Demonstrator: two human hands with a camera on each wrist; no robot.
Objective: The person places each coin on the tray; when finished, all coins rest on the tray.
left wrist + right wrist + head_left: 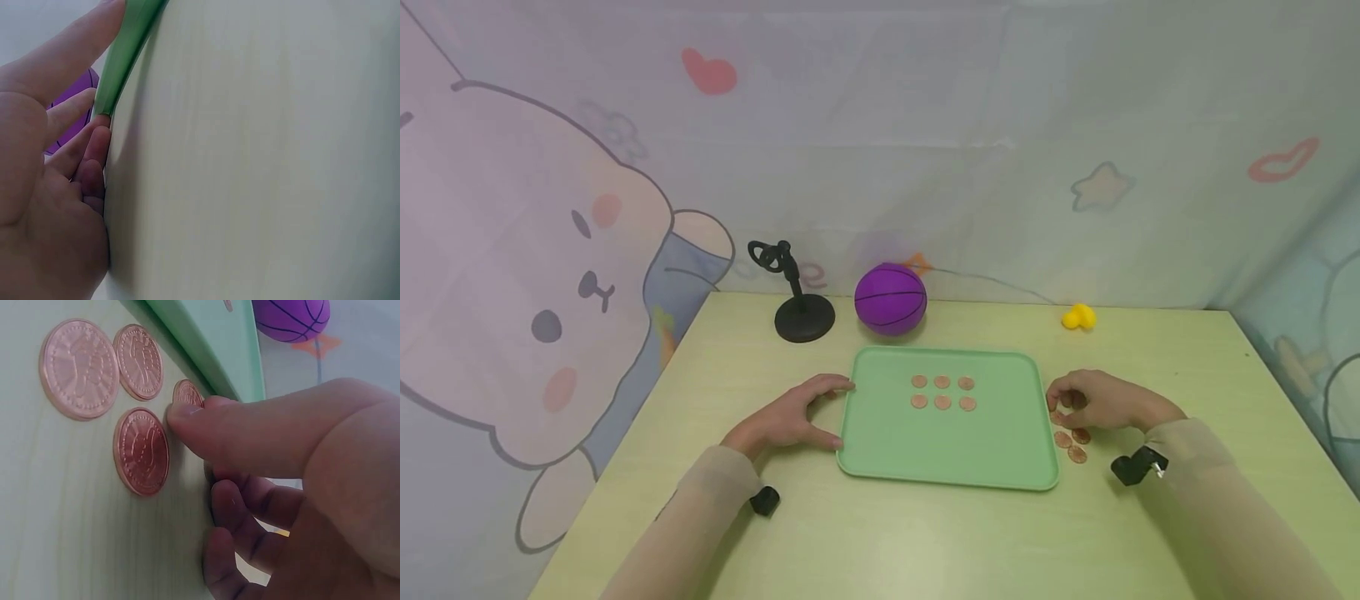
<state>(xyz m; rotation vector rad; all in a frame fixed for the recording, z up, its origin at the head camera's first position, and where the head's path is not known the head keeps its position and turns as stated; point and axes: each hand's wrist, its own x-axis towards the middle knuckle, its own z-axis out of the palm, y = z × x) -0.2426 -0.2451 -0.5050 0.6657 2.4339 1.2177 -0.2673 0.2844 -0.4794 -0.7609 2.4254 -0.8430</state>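
A light green tray [940,454] lies on the table, bearing several copper coins in two rows, one of them a coin [942,402] in the front row. My left hand [786,417] is at the tray's left edge, thumb and fingers spread apart and touching the rim; the left wrist view shows the tray's green side [119,62] against them. Beside the right edge, my right hand [1101,400] has thumb and forefinger pinched at a copper coin [187,392], partly hidden by the thumb. Three more coins lie close by, including a darker coin [141,452].
Behind the tray sit a purple ball [891,300] and a black stand [805,318] with a round base. A small yellow object [1078,317] is at the back right. A patterned cloth [880,167] hangs behind the table [865,533].
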